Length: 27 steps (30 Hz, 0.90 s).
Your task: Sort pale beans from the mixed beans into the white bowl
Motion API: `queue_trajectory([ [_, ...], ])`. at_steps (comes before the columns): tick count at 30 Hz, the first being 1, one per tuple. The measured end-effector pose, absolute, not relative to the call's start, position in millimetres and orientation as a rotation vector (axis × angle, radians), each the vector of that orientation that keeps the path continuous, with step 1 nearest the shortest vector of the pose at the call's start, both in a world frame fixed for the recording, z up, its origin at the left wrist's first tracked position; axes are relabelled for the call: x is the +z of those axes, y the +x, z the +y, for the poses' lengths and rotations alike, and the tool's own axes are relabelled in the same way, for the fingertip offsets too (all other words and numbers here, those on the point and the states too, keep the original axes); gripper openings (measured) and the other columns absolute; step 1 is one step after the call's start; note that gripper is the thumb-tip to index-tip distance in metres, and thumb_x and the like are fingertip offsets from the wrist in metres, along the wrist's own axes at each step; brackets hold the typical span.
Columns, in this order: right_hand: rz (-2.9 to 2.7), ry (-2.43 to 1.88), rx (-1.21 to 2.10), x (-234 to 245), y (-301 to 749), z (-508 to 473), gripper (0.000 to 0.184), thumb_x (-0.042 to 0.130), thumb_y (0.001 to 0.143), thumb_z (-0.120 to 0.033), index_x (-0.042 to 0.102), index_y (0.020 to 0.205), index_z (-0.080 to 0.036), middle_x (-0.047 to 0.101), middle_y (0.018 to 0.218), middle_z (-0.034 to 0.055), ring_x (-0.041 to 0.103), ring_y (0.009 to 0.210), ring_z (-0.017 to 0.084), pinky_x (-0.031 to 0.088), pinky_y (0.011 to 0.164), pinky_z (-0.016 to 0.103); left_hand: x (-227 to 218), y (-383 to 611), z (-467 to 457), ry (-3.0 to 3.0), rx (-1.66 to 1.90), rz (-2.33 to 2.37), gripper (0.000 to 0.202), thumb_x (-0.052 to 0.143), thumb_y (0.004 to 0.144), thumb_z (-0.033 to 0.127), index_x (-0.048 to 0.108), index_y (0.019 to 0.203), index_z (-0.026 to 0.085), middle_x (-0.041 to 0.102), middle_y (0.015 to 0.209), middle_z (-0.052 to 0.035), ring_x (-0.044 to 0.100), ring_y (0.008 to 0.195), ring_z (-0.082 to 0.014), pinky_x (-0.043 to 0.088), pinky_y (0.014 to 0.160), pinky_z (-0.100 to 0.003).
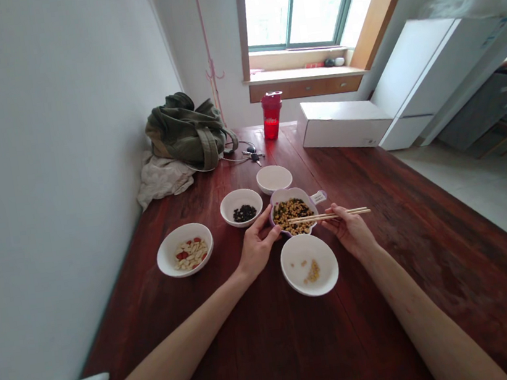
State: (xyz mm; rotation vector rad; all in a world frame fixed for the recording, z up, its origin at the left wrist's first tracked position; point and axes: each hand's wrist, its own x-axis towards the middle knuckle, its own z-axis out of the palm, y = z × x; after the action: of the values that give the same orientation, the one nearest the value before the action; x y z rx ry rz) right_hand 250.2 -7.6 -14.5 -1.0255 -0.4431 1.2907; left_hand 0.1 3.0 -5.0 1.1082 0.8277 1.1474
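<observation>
My left hand is closed on the near left rim of a purple-edged bowl with a handle. Inside that bowl lies a mix of yellow and dark beans. My right hand holds a pair of chopsticks, their tips over the beans. Just in front stands a white bowl with a few yellow beans in it. To the left are a white bowl of black beans and another bowl holding pale flat seeds and red pieces.
Behind the mixed bowl is another white bowl. Keys, a green bag on a pale cloth, a red shaker bottle and a white box stand farther back on the dark red table. A wall borders the left.
</observation>
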Motion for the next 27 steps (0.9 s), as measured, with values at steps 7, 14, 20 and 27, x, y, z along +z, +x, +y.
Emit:
queue_trajectory([
  [7, -0.506, -1.026, 1.262, -14.6, 249.2, -8.7, 0.014, 0.083, 0.079, -0.026, 0.071, 0.078, -0.018, 0.078, 0.079, 0.0020, 0.077, 0.069, 0.017, 0.068, 0.065, 0.027, -5.7, -0.1, 2.9, 1.114, 1.156, 0.820, 0.069, 0.076, 0.085, 0.027, 0.053, 0.150, 0.023, 0.061, 0.146, -0.0100, 0.071, 0.110, -0.0271, 0.063, 0.094, -0.043],
  [14, -0.513, -1.023, 1.257, -14.4, 248.4, -8.7, 0.016, 0.083, 0.079, -0.027, 0.072, 0.077, -0.017, 0.078, 0.078, 0.0031, 0.077, 0.069, 0.017, 0.068, 0.065, 0.026, -6.7, 0.0, 3.4, 1.104, 1.141, 0.827, 0.070, 0.076, 0.085, 0.028, 0.051, 0.151, 0.022, 0.060, 0.147, -0.0103, 0.071, 0.111, -0.0265, 0.062, 0.097, -0.044],
  [20, -0.533, -1.027, 1.263, -15.1, 249.0, -8.6, 0.016, 0.083, 0.080, -0.028, 0.071, 0.077, -0.017, 0.078, 0.077, 0.0036, 0.077, 0.070, 0.018, 0.068, 0.066, 0.027, -9.7, 0.0, 4.7, 1.117, 1.152, 0.811, 0.069, 0.075, 0.086, 0.027, 0.052, 0.150, 0.022, 0.062, 0.144, -0.0108, 0.072, 0.108, -0.0266, 0.062, 0.096, -0.044],
  [27, -0.516, -1.023, 1.280, -15.5, 250.2, -8.8, 0.015, 0.082, 0.080, -0.028, 0.072, 0.078, -0.018, 0.078, 0.077, 0.0032, 0.077, 0.070, 0.018, 0.068, 0.066, 0.026, -5.0, 0.4, 2.6, 1.096, 1.142, 0.834, 0.070, 0.075, 0.085, 0.026, 0.052, 0.151, 0.021, 0.061, 0.146, -0.0103, 0.071, 0.110, -0.0265, 0.063, 0.096, -0.042],
])
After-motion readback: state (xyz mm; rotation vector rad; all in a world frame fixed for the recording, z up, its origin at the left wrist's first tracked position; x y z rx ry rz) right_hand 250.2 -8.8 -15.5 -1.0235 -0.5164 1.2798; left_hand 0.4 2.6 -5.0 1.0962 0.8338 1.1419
